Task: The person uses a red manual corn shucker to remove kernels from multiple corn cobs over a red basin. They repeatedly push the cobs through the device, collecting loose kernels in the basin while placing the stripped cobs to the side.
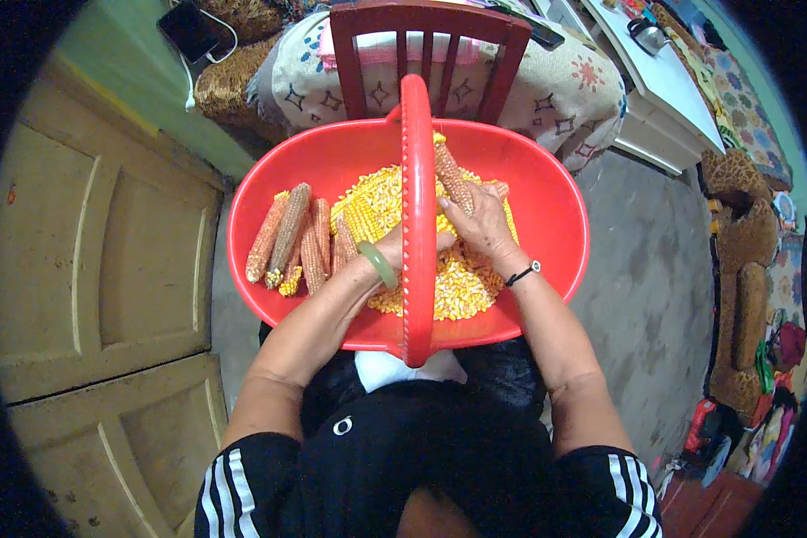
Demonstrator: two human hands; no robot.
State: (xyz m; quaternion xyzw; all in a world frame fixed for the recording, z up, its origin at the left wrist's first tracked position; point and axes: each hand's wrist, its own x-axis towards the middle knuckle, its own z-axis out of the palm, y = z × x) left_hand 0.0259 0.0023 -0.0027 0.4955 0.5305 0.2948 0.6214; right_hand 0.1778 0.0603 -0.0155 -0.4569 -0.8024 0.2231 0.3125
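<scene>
A red plastic basket [545, 181] with a tall handle sits before me. Loose yellow corn kernels [460, 286] and unshelled corn cobs [363, 216] lie in its middle. My right hand [484, 222] is closed around a mostly bare corn cob [452, 173], which has a few kernels at its far tip. My left hand [413, 243], below a green bangle, reaches beneath the basket handle [417, 202]; the handle partly hides it, so its grip cannot be told. Several bare cobs [289, 235] rest in the basket's left end, a few with kernels at the tips.
A dark red wooden chair [430, 20] stands just beyond the basket, against a cloth-covered piece of furniture [565, 81]. A wooden door [141, 255] is at the left. To the right are a white table [672, 81] and a brown sofa [746, 302].
</scene>
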